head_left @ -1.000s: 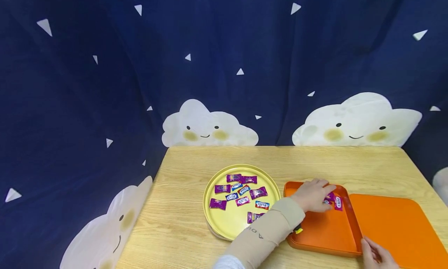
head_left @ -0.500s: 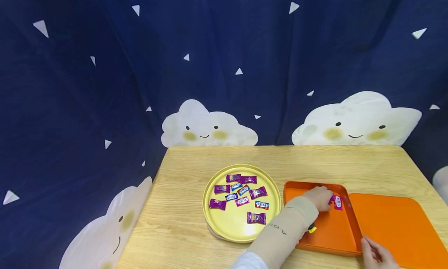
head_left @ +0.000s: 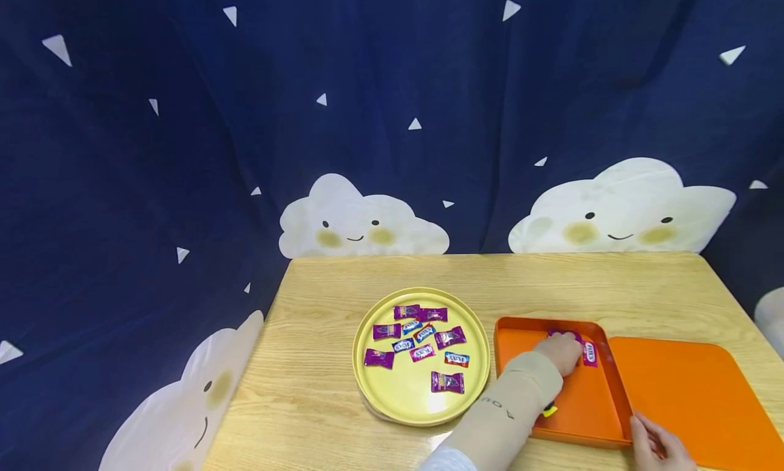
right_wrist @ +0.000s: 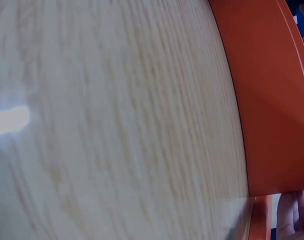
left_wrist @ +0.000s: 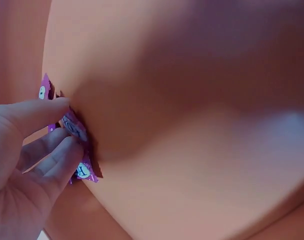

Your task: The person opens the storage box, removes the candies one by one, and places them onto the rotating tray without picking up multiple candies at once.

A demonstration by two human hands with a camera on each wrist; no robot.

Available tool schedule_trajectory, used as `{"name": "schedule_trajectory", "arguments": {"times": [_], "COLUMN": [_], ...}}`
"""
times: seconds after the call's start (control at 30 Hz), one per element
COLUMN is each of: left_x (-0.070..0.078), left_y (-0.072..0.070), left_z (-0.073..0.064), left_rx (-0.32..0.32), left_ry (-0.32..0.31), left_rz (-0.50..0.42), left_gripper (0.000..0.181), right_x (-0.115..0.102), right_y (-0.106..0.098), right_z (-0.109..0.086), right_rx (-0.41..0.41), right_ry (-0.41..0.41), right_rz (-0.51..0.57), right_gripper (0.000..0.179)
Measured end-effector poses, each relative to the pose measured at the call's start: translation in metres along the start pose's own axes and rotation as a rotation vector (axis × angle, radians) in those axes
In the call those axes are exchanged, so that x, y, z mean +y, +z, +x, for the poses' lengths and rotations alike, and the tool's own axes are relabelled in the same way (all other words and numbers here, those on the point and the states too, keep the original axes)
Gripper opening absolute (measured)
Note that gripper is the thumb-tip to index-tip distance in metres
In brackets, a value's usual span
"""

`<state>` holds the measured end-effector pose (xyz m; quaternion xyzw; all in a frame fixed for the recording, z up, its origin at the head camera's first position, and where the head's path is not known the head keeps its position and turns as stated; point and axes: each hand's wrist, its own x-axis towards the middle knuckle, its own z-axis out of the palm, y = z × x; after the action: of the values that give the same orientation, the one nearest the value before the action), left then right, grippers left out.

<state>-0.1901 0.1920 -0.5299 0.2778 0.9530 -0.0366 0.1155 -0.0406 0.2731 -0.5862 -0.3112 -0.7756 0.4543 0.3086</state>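
Note:
My left hand reaches down into the orange tray, close to its far right corner. In the left wrist view, its thumb and fingertips pinch a purple-wrapped candy; another purple wrapper shows just behind. A pink candy lies right beside this hand against the tray's right side. My right hand grips the tray's near right corner, fingers at the wall. Only part of this hand appears in the right wrist view, beside the orange wall.
Left of the tray, a round yellow tray carries several spaced-out candies in purple, blue, red and pink wrappers. A flat orange panel lies on the wooden table at the right. A dark blue curtain rises behind the table.
My left hand has shifted right and lowered, its spread fingers now drawn in at the candies. A purple wrapper shows beyond its knuckles. The right hand stays at the corner.

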Motion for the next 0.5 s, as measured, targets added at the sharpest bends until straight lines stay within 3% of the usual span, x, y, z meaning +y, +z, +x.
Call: {"name": "schedule_trajectory", "arguments": {"times": [0.17, 0.3, 0.5], "left_x": [0.001, 0.002, 0.001], "left_y": [0.007, 0.014, 0.015], "left_z": [0.002, 0.005, 0.004], "left_rx": [-0.008, -0.012, 0.015], "left_ry": [0.014, 0.036, 0.058], "left_rz": [0.033, 0.052, 0.067], "left_gripper": [0.018, 0.023, 0.022], "right_x": [0.001, 0.002, 0.001], "right_y": [0.0, -0.001, 0.0], "right_z": [0.0, -0.001, -0.001], "right_rx": [0.008, 0.01, 0.026], "right_ry": [0.011, 0.002, 0.006], "right_rz": [0.007, -0.008, -0.018], "right_gripper": [0.017, 0.021, 0.017]}}
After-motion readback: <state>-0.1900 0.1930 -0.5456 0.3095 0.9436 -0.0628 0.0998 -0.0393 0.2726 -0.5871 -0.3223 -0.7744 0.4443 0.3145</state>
